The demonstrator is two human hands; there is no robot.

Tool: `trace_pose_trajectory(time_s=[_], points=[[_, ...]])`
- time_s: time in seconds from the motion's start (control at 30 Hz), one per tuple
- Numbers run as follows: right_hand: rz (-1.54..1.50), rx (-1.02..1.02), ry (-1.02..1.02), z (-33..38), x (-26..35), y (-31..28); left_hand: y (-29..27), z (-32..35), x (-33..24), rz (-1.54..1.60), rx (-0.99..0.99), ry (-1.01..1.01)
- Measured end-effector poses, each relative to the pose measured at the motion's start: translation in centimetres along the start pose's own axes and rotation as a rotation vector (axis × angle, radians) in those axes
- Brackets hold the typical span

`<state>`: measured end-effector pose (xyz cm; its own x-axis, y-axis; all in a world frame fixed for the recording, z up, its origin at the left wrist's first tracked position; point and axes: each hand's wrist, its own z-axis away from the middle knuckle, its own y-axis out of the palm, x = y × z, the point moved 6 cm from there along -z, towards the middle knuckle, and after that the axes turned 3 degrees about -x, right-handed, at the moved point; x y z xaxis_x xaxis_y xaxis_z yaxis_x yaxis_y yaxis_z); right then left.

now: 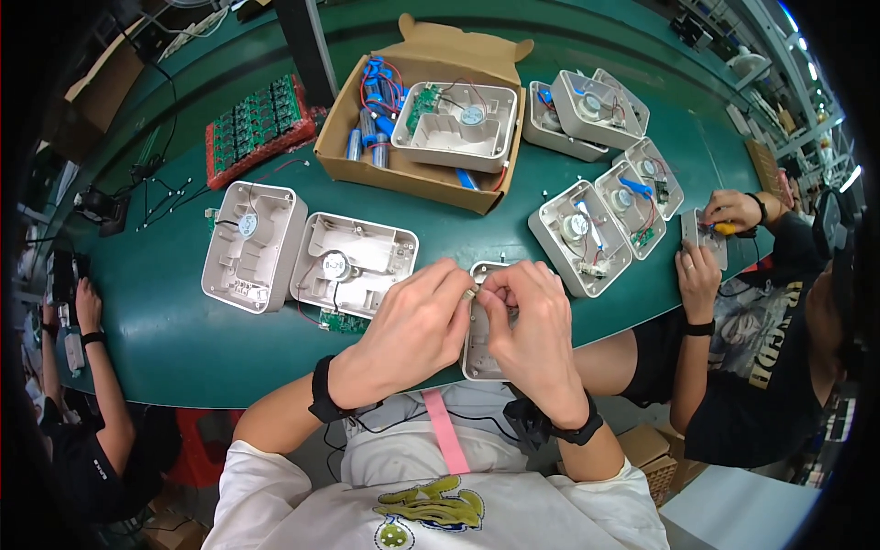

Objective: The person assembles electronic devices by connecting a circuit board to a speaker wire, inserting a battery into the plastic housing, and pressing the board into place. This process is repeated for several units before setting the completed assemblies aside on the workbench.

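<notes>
1 left hand (410, 313) pinches a tiny pale piece (468, 294) over the off-white boxy plastic shell (478, 352), seemingly for fine control, while the right hand (534, 332) curls beside it, grasp unclear.

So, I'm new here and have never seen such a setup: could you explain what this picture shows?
No machine here: these are a person's own bare hands. The camera sits on their head and looks down, so the picture's left is their left, and the wide lens bends straight edges.

The left hand and right hand meet over an open casing at the near edge of the green table. Their fingertips come together at something too small and hidden to name.

More casings stand left and right. Farther back are a cardboard box with blue cells and a casing inside, and a stack of circuit boards. Other people work at both sides.
</notes>
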<state>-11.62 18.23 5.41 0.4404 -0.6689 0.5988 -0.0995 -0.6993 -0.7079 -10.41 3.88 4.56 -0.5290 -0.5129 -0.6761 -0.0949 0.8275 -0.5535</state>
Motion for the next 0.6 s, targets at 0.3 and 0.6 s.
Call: trace_pose_trajectory(time_s=[0.3,0.6], points=[[0.261,0.034,-0.355,-9.1,1.7,-3.6,-0.1,1.1,1.2,0.05,0.084,-0.082],[0.537,-0.028,-0.56,-12.4,-0.6,1.5,-0.1,1.2,1.7,0.141,0.087,-0.065]])
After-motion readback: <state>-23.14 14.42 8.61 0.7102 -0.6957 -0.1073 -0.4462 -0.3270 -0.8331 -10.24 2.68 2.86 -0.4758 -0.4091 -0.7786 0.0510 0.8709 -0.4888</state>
